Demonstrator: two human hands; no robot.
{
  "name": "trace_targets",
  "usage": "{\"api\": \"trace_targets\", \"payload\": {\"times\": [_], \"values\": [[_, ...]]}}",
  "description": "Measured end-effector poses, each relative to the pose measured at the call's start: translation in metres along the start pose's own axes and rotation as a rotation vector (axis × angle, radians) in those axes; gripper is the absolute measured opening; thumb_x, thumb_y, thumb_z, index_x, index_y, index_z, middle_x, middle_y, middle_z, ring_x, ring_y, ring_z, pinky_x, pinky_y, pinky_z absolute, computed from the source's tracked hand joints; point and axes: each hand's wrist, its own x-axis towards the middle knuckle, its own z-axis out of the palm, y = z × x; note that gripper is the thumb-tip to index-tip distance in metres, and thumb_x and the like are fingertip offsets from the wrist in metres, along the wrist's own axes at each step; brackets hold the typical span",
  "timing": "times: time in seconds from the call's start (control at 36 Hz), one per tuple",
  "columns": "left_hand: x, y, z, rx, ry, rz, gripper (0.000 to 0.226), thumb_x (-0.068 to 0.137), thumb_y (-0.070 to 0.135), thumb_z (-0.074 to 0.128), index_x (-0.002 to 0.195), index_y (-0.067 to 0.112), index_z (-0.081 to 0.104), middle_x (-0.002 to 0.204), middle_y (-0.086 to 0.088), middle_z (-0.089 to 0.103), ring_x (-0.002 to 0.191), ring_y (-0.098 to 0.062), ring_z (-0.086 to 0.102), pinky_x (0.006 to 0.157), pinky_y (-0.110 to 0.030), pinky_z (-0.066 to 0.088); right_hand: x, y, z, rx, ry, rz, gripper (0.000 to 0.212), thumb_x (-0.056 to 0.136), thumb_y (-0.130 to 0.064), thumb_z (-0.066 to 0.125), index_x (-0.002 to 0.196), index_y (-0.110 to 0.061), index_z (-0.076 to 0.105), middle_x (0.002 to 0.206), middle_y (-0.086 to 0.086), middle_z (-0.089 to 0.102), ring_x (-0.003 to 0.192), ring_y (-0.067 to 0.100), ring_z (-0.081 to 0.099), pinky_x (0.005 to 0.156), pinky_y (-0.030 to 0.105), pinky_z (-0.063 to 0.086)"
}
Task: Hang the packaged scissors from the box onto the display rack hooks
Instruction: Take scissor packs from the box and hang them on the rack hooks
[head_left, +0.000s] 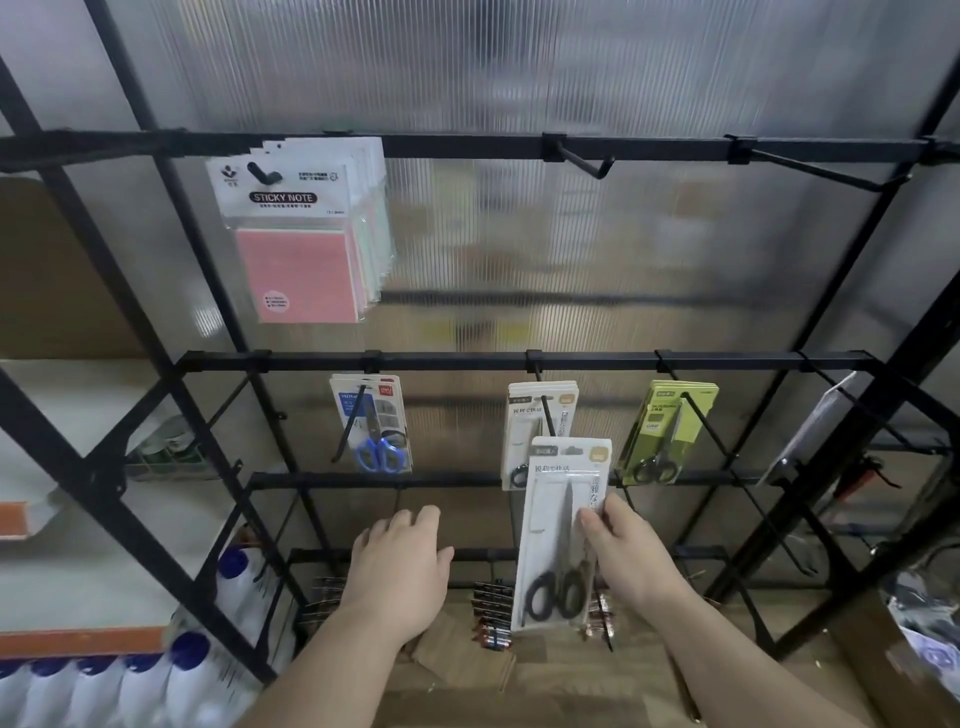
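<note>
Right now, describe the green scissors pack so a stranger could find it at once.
Find the black display rack and follow its middle rail rightwards. The green scissors pack hangs below it, just right of the hung white packs. It alone has a lime-green card, holding black-handled scissors.

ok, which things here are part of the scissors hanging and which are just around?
Job: white scissors pack, pinched by right hand; matching white packs on their hook; left hand, free.
Bystanders: sticky notes; blue scissors pack; green scissors packs; white bottles; batteries.
</note>
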Motion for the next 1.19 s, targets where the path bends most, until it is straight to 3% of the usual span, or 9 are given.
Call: {"api": "trace_targets", "payload": {"times": [0.11, 0.78, 1.06, 1.19], "values": [[-0.0004, -0.0010, 0.0012, 0.005, -0.002, 0.002, 0.047, 0.105, 0.040, 0.042, 0.149, 0.025, 0.034, 0.144, 0.001, 0.050, 0.134, -0.020, 0.046, 0.115, -0.038, 0.036, 0.0000, -0.0022, -0.0023, -0.017, 0.008, 0.009, 0.023, 0.103, -0.032, 0.046, 0.089, -0.016, 0.054, 0.086, -0.004, 0.063, 0.077, 0.009, 0.058, 0.060, 0.025, 0.042], [-0.0001, -0.0032, 0.0076, 0.002, 0.007, 0.007, 0.046, 0.105, 0.040, 0.042, 0.148, 0.026, 0.036, 0.143, 0.001, 0.051, 0.132, -0.019, 0.047, 0.113, -0.037, 0.038, 0.0023, -0.0007, -0.0008, -0.110, -0.015, -0.039, 0.030, 0.100, -0.037, 0.053, 0.077, -0.018, 0.054, 0.070, -0.005, 0.060, 0.063, 0.009, 0.053, 0.051, 0.020, 0.039], [0.0006, -0.0046, 0.0075, 0.015, 0.008, 0.021, 0.043, 0.105, 0.040, 0.040, 0.145, 0.025, 0.038, 0.140, 0.001, 0.052, 0.127, -0.019, 0.050, 0.108, -0.035, 0.041, -0.0013, -0.0025, -0.0037, -0.048, -0.015, -0.084, 0.028, 0.101, -0.032, 0.053, 0.074, -0.030, 0.050, 0.063, -0.013, 0.051, 0.058, -0.001, 0.047, 0.050, 0.013, 0.031], [0.0003, -0.0031, 0.0074, 0.011, 0.011, 0.021, 0.042, 0.105, 0.040, 0.041, 0.144, 0.025, 0.039, 0.139, 0.001, 0.053, 0.126, -0.019, 0.051, 0.108, -0.035, 0.042, -0.0010, -0.0021, -0.0058, -0.067, 0.013, -0.094, 0.032, 0.101, -0.032, 0.053, 0.070, -0.025, 0.050, 0.060, -0.009, 0.053, 0.056, 0.002, 0.047, 0.048, 0.014, 0.032]]}}
